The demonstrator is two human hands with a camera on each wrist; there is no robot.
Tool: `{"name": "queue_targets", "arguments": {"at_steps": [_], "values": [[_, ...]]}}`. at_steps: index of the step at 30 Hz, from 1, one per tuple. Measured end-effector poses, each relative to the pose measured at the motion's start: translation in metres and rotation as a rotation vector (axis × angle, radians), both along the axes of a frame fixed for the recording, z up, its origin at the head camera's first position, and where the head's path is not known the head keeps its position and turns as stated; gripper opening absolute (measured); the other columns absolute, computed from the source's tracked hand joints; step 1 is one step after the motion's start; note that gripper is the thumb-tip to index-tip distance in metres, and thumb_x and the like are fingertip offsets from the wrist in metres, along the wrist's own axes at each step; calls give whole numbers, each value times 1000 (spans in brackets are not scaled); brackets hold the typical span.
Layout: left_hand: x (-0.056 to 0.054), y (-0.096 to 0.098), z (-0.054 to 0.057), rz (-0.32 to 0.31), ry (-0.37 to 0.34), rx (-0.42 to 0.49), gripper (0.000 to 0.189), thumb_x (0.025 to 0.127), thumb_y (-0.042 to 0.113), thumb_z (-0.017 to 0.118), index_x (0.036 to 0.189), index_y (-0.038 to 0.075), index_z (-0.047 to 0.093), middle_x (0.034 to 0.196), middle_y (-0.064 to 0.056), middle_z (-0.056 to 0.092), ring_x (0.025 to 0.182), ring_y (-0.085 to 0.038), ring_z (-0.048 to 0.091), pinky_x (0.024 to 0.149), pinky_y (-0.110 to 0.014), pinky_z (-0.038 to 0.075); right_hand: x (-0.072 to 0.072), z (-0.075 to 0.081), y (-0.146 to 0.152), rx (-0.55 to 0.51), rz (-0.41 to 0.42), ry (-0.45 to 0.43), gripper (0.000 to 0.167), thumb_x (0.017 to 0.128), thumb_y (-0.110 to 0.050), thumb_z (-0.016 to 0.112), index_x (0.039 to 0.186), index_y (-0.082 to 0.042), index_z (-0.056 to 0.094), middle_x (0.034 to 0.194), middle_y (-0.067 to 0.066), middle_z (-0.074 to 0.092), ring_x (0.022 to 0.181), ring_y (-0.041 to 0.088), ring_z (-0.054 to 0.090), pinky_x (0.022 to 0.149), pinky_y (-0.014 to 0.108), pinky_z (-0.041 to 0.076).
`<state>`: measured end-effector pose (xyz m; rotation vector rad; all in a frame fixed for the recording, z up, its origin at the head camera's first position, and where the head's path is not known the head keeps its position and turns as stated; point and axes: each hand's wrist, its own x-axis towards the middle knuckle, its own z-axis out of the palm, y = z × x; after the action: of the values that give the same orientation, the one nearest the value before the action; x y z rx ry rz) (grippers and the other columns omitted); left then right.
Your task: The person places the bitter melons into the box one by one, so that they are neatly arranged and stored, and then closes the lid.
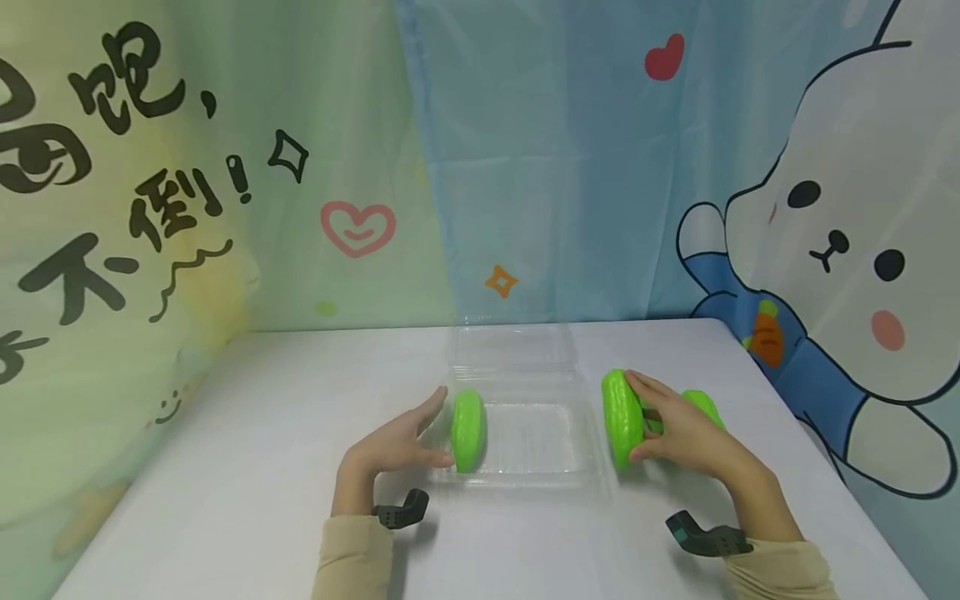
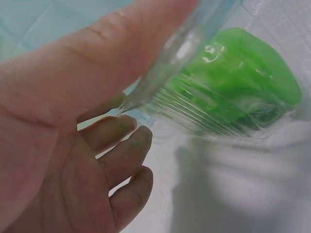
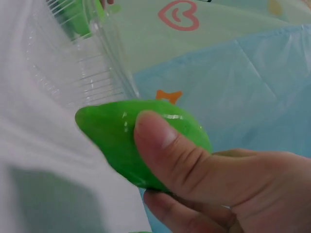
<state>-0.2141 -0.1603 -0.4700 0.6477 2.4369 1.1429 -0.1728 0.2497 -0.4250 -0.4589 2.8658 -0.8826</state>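
Observation:
In the head view a clear plastic box (image 1: 536,478) lies with its lid folded back. A glossy green oblong piece (image 1: 468,431), fruit-like or vegetable-like, lies inside at its left end. My left hand (image 1: 397,437) holds the box's left edge; the left wrist view shows the plastic rim (image 2: 160,73) between thumb and fingers, the thumb tip out of frame. Right of the box, my right hand (image 1: 686,433) pinches a similar green piece (image 1: 621,419), which tapers to a point in the right wrist view. Behind that hand more green (image 1: 702,406) shows, partly hidden.
The box's clear lid (image 1: 513,346) stands toward the table's back edge. The white table (image 1: 300,400) meets a printed curtain (image 1: 555,167) behind. Dark wrist-worn devices (image 1: 402,510) sit on both wrists.

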Motion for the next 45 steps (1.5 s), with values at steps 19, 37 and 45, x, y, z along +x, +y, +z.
{"name": "queue_targets", "arguments": {"at_steps": [19,37,45], "values": [[1,0,1,20,-13,-7,109,74,35,80,154,12,8,160,-4,8,146,-27,19,118,-44,23,1,9,-11,-198,38,-20,114,65,-24,84,153,-8,13,158,21,14,121,45,52,84,28,56],[2,-1,0,11,-6,-29,110,74,40,79,154,12,10,160,-6,11,144,-29,23,118,-45,24,1,-6,-42,-269,-11,52,114,66,-19,84,153,-10,12,159,17,12,120,43,54,84,29,56],[1,-1,3,8,7,-39,108,74,40,79,154,12,10,160,-6,12,144,-30,24,118,-45,24,1,-10,-57,-312,-13,48,113,66,-18,85,153,-8,13,159,17,13,120,42,53,85,29,56]]}}
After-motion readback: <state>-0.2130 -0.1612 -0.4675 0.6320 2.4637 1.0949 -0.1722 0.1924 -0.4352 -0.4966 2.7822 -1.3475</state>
